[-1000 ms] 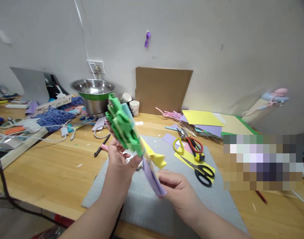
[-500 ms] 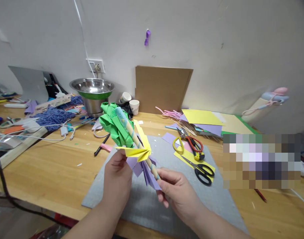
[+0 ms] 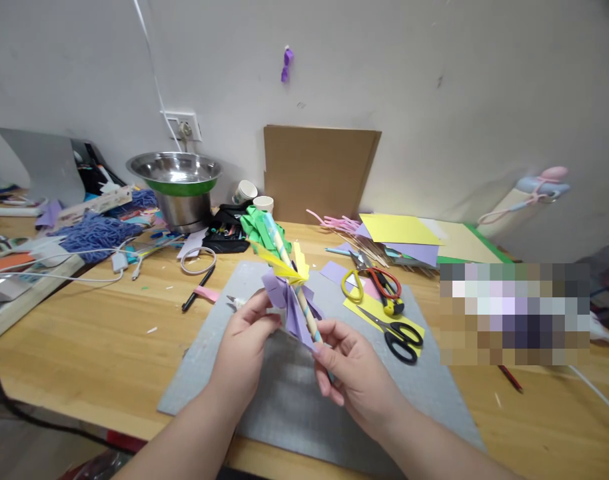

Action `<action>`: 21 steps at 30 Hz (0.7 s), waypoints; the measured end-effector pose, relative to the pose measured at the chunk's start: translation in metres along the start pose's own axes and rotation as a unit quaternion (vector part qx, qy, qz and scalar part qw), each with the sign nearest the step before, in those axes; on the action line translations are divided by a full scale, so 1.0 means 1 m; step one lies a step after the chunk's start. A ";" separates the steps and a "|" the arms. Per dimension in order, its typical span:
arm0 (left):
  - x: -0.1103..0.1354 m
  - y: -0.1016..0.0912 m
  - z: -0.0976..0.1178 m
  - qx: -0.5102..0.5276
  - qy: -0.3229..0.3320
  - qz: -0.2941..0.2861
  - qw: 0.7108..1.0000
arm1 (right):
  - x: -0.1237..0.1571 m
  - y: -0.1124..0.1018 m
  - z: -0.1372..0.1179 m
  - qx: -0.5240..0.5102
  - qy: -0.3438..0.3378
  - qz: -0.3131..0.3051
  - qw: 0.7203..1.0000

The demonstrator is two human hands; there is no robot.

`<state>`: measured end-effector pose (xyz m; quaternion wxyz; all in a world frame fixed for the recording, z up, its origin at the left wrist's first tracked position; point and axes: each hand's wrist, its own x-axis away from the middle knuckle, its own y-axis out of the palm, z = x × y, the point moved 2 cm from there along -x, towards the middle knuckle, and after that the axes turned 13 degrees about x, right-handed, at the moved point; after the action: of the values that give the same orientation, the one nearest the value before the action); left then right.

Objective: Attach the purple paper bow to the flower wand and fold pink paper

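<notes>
- From my remote seat I see the right hand (image 3: 352,363) gripping the lower end of a spiral-wrapped stick (image 3: 308,315), which slants above the gray mat (image 3: 294,407).
- The left hand (image 3: 244,340) is curled at the stick's purple paper strips (image 3: 295,317); I cannot tell whether its fingers pinch them.
- Yellow folded paper (image 3: 284,269) fans out higher up, with crumpled green paper (image 3: 259,225) around the top.
- On the mat's right side I make out black-handled scissors (image 3: 390,327) lying across a yellow sheet (image 3: 352,305).
- The wooden table (image 3: 109,333) carries a black pen (image 3: 198,290) left of the mat and, farther back, a heap of blue yarn (image 3: 94,233).
- A steel basin (image 3: 172,167) sits near the gray wall (image 3: 409,100), below a socket (image 3: 188,127).
- Brown cardboard (image 3: 319,173) leans on that wall; a purple scrap (image 3: 287,65) hangs above it.
</notes>
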<state>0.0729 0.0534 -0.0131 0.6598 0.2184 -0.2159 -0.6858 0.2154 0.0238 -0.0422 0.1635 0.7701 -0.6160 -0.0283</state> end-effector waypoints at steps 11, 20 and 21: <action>0.011 0.008 0.008 0.052 -0.027 -0.062 0.996 | -0.001 0.000 0.007 -0.010 -0.046 0.013 0.999; 0.019 0.022 0.012 -0.018 0.111 -0.005 0.994 | 0.009 0.007 0.003 0.026 -0.172 0.062 0.983; 0.018 0.025 0.013 -0.019 0.122 0.002 0.992 | 0.010 0.007 0.003 0.032 -0.178 0.070 0.981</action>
<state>0.0848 0.0341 0.0119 0.6865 0.2873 -0.1215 -0.6569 0.2107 0.0119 -0.0418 0.0281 0.7126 -0.6881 -0.1336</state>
